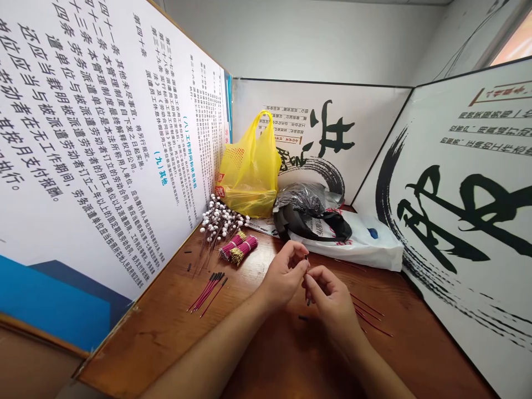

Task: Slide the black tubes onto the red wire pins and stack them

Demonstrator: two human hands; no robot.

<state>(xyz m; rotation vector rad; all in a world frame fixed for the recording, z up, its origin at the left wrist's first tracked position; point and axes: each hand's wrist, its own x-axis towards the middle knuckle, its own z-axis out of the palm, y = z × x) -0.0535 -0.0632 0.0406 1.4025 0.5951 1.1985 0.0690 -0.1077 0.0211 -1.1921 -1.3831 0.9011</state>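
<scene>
Wire (pixel 308 280) pinched over wooden table (pixel 266 360), printed boards (pixel 469 221) around.

Makeshift craft workstation: poster-board partitions (pixel 103 138), wire bundles (pixel 238 247).

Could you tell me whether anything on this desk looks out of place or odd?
Little stands out. A few short black pieces lie scattered loose on the table, apart from the tidy red wire bundles. The wall panels carry upside-down lettering. The left hand and right hand pinch one thin wire.
</scene>
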